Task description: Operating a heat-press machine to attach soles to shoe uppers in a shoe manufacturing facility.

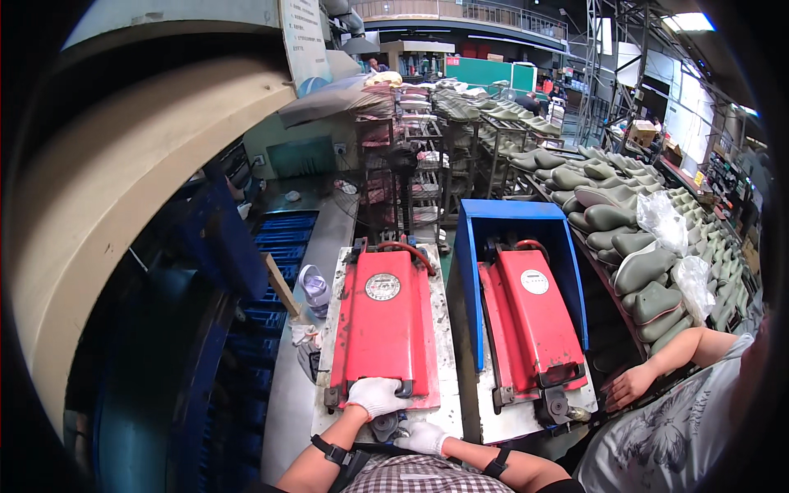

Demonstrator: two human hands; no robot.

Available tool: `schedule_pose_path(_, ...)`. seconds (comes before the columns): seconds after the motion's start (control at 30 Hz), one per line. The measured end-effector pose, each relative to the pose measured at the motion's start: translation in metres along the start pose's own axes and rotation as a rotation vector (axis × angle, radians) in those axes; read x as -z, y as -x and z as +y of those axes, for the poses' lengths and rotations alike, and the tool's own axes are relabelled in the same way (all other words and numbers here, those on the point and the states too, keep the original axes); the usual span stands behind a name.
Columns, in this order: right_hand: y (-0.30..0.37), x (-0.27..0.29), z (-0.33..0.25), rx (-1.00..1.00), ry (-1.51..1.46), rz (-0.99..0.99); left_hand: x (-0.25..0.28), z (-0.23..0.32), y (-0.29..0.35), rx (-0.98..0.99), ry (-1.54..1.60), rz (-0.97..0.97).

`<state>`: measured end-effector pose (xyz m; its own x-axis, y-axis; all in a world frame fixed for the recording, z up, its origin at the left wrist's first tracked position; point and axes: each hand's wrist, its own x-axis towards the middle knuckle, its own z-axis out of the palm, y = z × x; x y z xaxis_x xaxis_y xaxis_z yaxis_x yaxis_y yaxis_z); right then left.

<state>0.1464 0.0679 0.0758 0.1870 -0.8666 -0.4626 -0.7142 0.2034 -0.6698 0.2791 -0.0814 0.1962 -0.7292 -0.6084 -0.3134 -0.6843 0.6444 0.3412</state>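
In front of me is a red press-like machine [386, 329] with a round plate on its closed lid, set on a scuffed white base [448, 370]. My left hand [376, 398], in a white glove, is closed over the black handle [405, 387] at the lid's near edge. Below it, my right hand [423, 437], also gloved, is beside a round dark metal fitting [383, 427] at the machine's front. Its fingers are curled toward that fitting, and what they hold is hidden.
A second red machine [538, 312] stands at right inside a blue hood [514, 210]. A co-worker's bare hand [631, 388] rests beside it. Many grey-green shoes [645, 267] fill a rack at far right. At left are a lavender clog [315, 287] and a blue-slatted conveyor [283, 234].
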Motion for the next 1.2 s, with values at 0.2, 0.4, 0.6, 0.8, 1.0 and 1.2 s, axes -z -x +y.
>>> schedule_pose_path(0.2,-0.006,-0.002,-0.004,0.091,0.026,-0.008,0.003,-0.003,0.009,0.024,-0.010,-0.037)
schedule_pose_path(0.4,-0.001,0.006,0.000,0.035,-0.010,-0.005,0.003,0.006,-0.002,-0.005,-0.033,-0.074)
schedule_pose_path(0.6,0.007,0.016,-0.022,0.042,-0.029,-0.050,0.006,0.000,0.007,0.035,-0.018,-0.063)
schedule_pose_path(0.8,0.000,0.009,-0.004,0.016,-0.052,-0.001,0.008,0.010,-0.003,0.031,-0.019,-0.046)
schedule_pose_path(1.0,-0.006,0.005,-0.001,0.007,-0.054,-0.026,-0.001,-0.001,-0.001,0.028,-0.008,0.005)
schedule_pose_path(1.2,-0.003,0.005,-0.002,0.009,-0.067,-0.021,0.000,0.001,-0.001,0.015,-0.005,0.004)
